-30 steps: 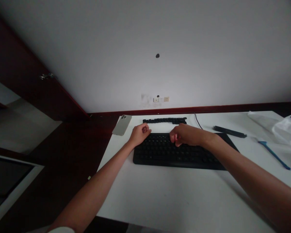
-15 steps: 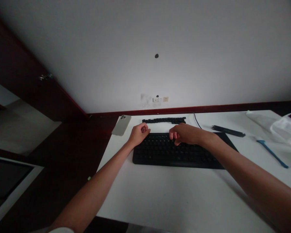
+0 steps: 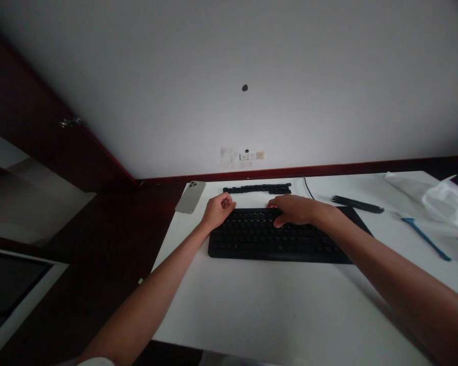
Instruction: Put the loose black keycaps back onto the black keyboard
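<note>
A black keyboard (image 3: 252,246) lies on the white table (image 3: 267,300). My left hand (image 3: 218,211) rests by its upper left corner, fingers curled in; whatever they may hold is hidden. Over the upper middle of the keys is my right hand (image 3: 293,209), its thumb apart from the forefinger and nothing visible between them. The other fingers of this hand are partly hidden. Just behind the keyboard, a row of loose black keycaps (image 3: 252,189) stretches across the table.
A phone (image 3: 191,197) lies at the table's left back corner. To the right are a black strip-like piece (image 3: 358,204), a blue tool (image 3: 425,239) and white plastic wrapping (image 3: 442,203). A thin cable (image 3: 309,188) runs behind the keyboard. The wall stands beyond the table.
My right hand has opened a little, its forefinger stretching out from a curled pose. My left hand stays in place. The view has shifted slightly.
</note>
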{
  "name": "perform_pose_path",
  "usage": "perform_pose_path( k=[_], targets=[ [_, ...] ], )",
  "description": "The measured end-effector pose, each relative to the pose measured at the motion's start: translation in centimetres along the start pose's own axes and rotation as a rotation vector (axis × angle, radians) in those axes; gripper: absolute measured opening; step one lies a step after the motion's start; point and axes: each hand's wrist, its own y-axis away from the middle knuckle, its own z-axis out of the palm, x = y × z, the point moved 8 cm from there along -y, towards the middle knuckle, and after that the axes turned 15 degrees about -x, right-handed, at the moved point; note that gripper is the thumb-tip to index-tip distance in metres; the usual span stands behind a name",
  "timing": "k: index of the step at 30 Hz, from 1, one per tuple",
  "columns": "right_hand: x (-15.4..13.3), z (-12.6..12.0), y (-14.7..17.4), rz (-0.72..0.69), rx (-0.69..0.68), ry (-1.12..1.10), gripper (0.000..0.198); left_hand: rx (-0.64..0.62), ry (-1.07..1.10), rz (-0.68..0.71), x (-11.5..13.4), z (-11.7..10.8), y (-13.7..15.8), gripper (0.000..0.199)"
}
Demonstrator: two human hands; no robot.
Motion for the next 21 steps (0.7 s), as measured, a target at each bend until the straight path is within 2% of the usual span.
perform_pose_path(
  k=[13,21],
  targets=[
    [-0.4,0.5,-0.5,0.035,0.072,0.142,0.049,0.031,-0.035,-0.016,0.0,0.0,0.0,0.019],
    [1.1,0.3,-1.0,-0.024,0.078,0.000,0.052,0.021,-0.010,0.008,0.2,0.0,0.0,0.020]
  ],
)
